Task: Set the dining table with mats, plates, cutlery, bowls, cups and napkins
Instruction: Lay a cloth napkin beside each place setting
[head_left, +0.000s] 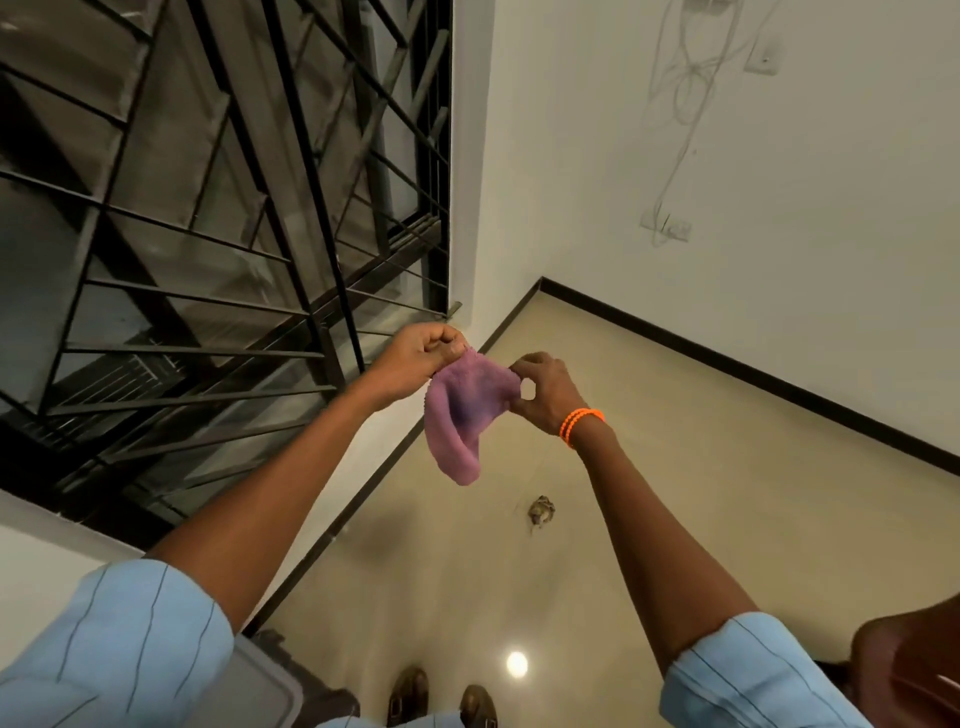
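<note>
Purple cloth (470, 415): soft, light, limp. Your left hand (421, 358) and right hand (545, 395) pinch its top corners; keep hold there.

A black metal window grille (218, 218) fills the left, white wall (727, 208) right, beige floor (675, 519) below.

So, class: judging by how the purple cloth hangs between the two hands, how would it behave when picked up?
Probably floppy: the purple cloth sags in a fold below the left hand and right hand pinching its top edge. Likely light, since fingertip pinches hold it. Its fuzzy surface suggests it won't slip easily.
</note>
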